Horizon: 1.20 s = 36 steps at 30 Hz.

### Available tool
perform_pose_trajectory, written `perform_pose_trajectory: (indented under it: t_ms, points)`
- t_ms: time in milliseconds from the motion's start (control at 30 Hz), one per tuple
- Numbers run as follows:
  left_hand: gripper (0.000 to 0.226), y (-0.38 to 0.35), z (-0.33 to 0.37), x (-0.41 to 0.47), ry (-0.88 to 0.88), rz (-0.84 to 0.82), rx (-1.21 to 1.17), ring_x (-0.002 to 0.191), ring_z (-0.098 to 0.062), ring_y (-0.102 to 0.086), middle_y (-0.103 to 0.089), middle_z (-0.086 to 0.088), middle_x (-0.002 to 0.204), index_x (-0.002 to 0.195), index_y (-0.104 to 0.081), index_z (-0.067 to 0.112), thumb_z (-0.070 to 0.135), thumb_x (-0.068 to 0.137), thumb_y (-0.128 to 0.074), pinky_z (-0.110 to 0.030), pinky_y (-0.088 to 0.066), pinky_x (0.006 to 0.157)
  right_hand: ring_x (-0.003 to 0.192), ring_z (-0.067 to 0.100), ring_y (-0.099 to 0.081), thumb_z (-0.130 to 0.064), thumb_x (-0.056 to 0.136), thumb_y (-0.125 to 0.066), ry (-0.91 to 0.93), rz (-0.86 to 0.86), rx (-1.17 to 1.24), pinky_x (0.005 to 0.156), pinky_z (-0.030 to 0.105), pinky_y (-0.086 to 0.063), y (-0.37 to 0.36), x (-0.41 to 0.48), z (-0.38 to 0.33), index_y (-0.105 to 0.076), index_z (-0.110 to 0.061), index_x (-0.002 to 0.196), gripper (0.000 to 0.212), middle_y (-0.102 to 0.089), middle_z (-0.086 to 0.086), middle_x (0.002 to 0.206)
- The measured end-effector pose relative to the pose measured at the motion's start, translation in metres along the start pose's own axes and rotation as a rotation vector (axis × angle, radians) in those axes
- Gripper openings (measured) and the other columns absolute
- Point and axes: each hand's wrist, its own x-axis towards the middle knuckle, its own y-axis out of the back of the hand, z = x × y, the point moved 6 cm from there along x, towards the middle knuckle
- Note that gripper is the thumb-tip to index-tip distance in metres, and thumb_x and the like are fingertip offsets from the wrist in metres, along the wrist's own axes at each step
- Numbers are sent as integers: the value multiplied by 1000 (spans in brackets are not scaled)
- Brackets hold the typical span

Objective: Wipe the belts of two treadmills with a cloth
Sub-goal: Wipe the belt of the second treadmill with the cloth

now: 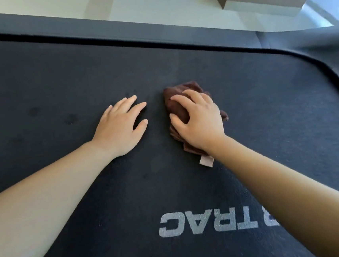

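Belt (56,77) wiping looks to be under way: the right hand (200,121) curls its fingers over a bunched brown cloth (178,109) and presses it onto the dark surface near the middle, just beside the left hand (121,129), which lies flat with fingers straight and holds nothing. Faint dark spots (70,119) show on the belt left of the hands, so I judge this stretch is yet to be covered, and no second treadmill is in view to say whether it is done. Counted: one belt, one cloth with one pale tag (206,161), two hands.
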Motion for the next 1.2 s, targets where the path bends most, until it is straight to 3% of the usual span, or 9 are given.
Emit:
perform_pose_trajectory:
  t_ms: [133,233,400,600,800,1000,1200]
  points:
    - [52,12,-33,-18,-17,-9,46,143,-15,-13,-21,6,155,143,-31,33,45,93,-35,-43,-11,115,126,20,-43,-51,86,-47,50,13,24,101,51,-39,-1,-67,-40,-55,-36,125,43,-50,-6,136]
    - [51,16,-39,-21,-12,34,42,142,-15,-17,-24,5,153,141,-33,34,45,92,-35,-41,-13,115,125,21,-45,-49,84,-51,62,20,41,100,49,-40,1,-65,-47,-59,-33,123,43,-53,-4,133]
    - [49,16,-39,-20,-10,70,28,139,-13,-21,-29,8,151,138,-37,37,46,90,-40,-39,-15,113,126,26,-45,-44,84,-58,44,14,37,103,48,-37,-13,9,-39,-61,-29,124,43,-54,0,134]
    - [48,16,-40,-19,-9,81,21,139,-11,-22,-30,11,149,136,-38,39,47,89,-40,-38,-17,113,127,26,-40,-48,87,-52,-31,0,11,103,43,-37,-37,142,-14,-54,-35,128,44,-51,-4,137]
    - [53,15,-42,-16,0,77,14,137,-6,-21,-30,15,147,133,-39,42,53,83,-29,-36,-17,110,123,28,-43,-49,85,-48,-89,36,-23,100,44,-39,-44,214,14,-54,-36,127,44,-53,-2,132]
    - [47,17,-41,-17,7,90,-13,138,-6,-19,-30,14,148,133,-40,41,49,87,-36,-37,-15,110,128,28,-38,-47,89,-48,-54,10,-61,102,45,-36,-39,175,4,-50,-31,132,46,-47,0,140]
    - [46,15,-43,-17,-30,136,-28,138,-16,-24,-34,4,149,134,-44,32,42,89,-44,-41,-16,111,128,26,-41,-45,88,-53,-24,33,-24,104,47,-36,-18,32,-32,-55,-29,130,45,-49,0,139]
